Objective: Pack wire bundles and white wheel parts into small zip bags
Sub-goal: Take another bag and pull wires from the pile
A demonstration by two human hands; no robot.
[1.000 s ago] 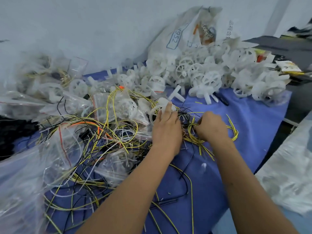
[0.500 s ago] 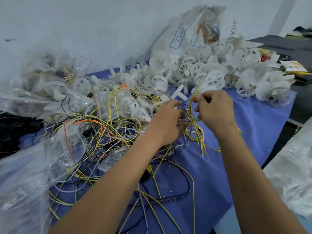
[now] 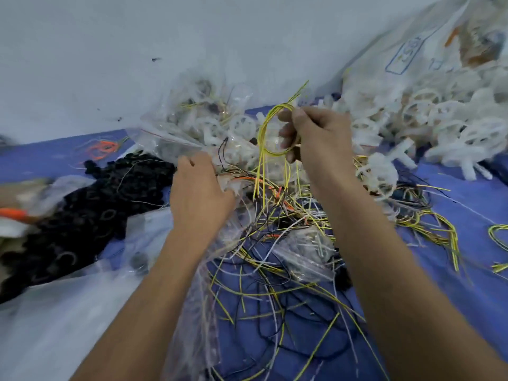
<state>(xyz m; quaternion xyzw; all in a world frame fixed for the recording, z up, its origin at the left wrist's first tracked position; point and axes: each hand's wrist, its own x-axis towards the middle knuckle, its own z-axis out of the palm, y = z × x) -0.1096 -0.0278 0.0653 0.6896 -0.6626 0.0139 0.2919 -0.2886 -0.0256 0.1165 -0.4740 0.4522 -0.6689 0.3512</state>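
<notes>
My right hand [image 3: 316, 136] is raised above the pile and pinches a looped bundle of yellow wires [image 3: 265, 138] whose loose ends hang down. Lower and to the left, my left hand [image 3: 199, 193] reaches into the tangle with its fingers curled on clear plastic and wires; which one it holds is unclear. Loose yellow, black, white and orange wires [image 3: 277, 215] lie tangled on the blue cloth [image 3: 453, 202]. White wheel parts [image 3: 428, 114] are heaped at the back right. Small clear zip bags [image 3: 198, 116] holding parts lie behind my hands.
A heap of small black rings [image 3: 90, 204] lies at the left. A big printed sack [image 3: 412, 50] leans on the pale wall behind the wheels. Clear plastic bags [image 3: 68, 312] cover the near left. More yellow wire [image 3: 497, 235] lies at the right edge.
My right hand has lifted the yellow wire bundle clear of the pile. My left hand has moved left into the bags and wires. The view has swung left.
</notes>
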